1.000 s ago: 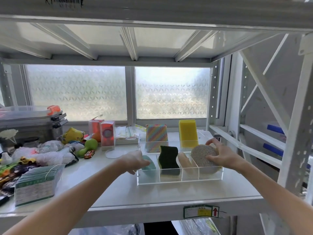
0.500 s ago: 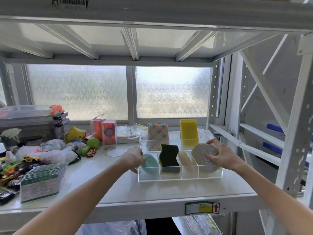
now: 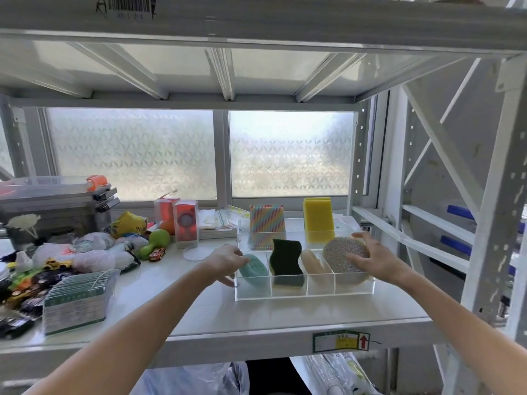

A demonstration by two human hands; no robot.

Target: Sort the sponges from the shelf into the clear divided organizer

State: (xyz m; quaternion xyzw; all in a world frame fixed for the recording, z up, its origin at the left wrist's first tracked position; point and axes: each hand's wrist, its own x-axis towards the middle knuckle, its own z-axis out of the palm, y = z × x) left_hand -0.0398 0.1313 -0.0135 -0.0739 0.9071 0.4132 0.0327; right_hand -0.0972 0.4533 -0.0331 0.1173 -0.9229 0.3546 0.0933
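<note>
A barcode label (image 3: 125,4) is seen on the upper beam of the rack, its digits too blurred to be read, and a green-bordered sticker (image 3: 340,341) with a yellow patch and a red up-arrow is fixed to the near edge of the shelf (image 3: 199,317); its small print cannot be read. The clear divided organizer (image 3: 302,292) is set on the shelf, right of centre, with four near compartments in a row. In the leftmost a teal sponge (image 3: 253,269) is leaned, in the next a dark green wavy sponge (image 3: 285,260) is stood on edge, in the third a beige sponge (image 3: 312,265) is tilted, and in the rightmost a round speckled scouring pad (image 3: 342,253) is stood. In the far section a rainbow-striped sponge (image 3: 266,223) and a yellow sponge (image 3: 318,219) are stood upright. The left hand (image 3: 225,259) is curled at the organizer's left wall, its fingers touching the teal sponge; whether that grip is closed on it cannot be told. The right hand (image 3: 373,259) is spread around the scouring pad, which is held by its right side. At the left of the shelf a stack of green-labelled packets (image 3: 77,302), toy cars (image 3: 34,283), plastic bags (image 3: 94,249) and two red boxes (image 3: 178,220) are gathered.
</note>
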